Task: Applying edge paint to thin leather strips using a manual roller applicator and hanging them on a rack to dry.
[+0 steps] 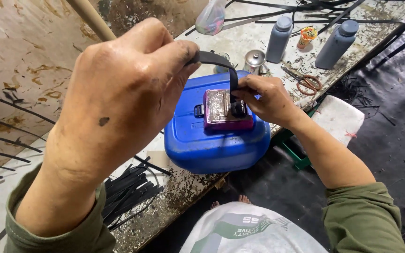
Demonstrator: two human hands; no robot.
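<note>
My left hand (118, 98) is raised close to the camera and pinches one end of a black strap (221, 63) between thumb and fingers. The strap arches over and runs down into a small metal-topped purple device (223, 112) that sits on a blue plastic jerrycan (212, 140) lying on its side. My right hand (266, 98) holds the strap's lower end where it enters the device, fingers resting on the device's right side.
A pile of cut black strips (130, 189) lies on the stained bench left of the can. Behind stand two grey bottles (336, 44), a small metal can (255, 61), orange-handled scissors (305, 83) and a plastic bag (211, 18). A white cushion (338, 119) sits at right.
</note>
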